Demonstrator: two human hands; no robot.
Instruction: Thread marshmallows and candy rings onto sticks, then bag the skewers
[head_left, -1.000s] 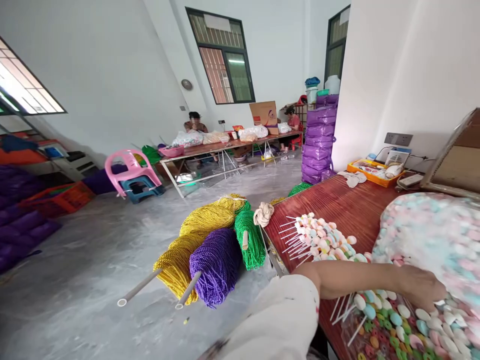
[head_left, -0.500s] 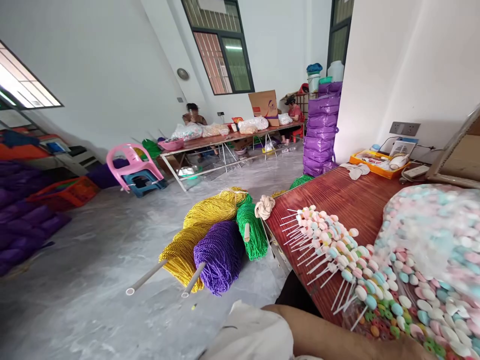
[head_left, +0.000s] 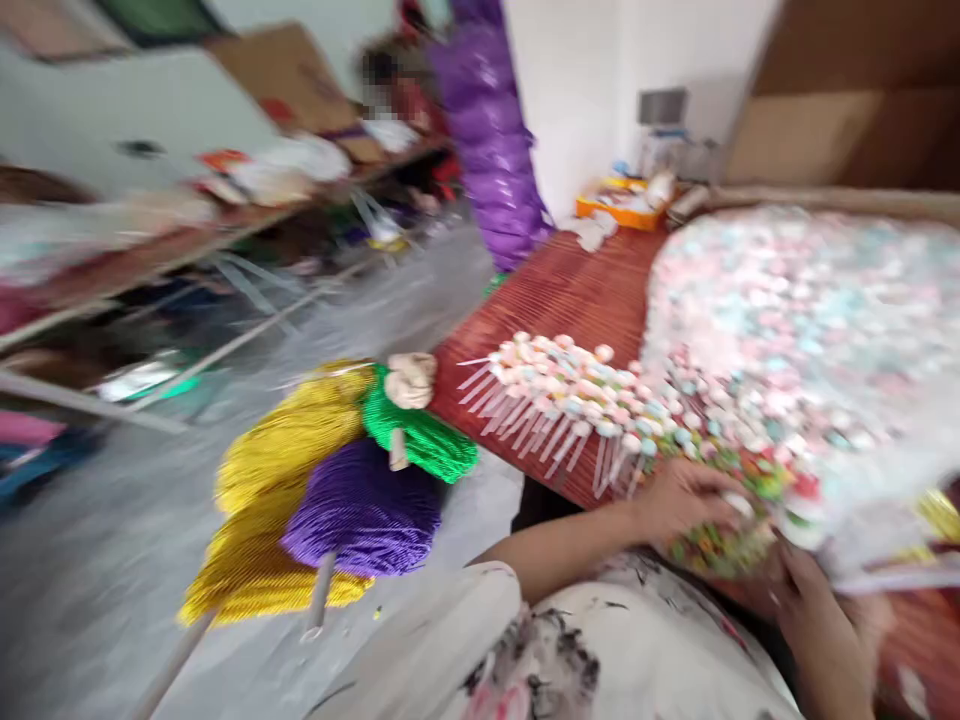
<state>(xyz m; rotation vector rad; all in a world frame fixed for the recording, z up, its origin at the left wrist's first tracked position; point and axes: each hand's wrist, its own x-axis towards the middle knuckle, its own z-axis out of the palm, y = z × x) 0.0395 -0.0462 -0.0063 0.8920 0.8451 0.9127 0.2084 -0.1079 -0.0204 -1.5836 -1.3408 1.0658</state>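
My left hand reaches over the near edge of the table, its fingers curled in around what looks like a white candy piece. Close by on the right, my right hand has its fingers drawn together; blur hides whatever is in them. Loose candy rings, green, orange and red, lie between the hands. A row of candy skewers, pastel pieces on white sticks, is laid along the table to the left. Behind my hands, pastel candy pieces spill from a large clear plastic bag.
Yellow, purple and green bead-string bundles lie left of the red-brown table, some with poles protruding. An orange tray and an open cardboard box stand at the back. Purple packs are stacked beyond. A person sits at another table.
My view has swung right and down. Both hands now show in front of me; before, only my left forearm and part of that hand were visible at the lower edge.
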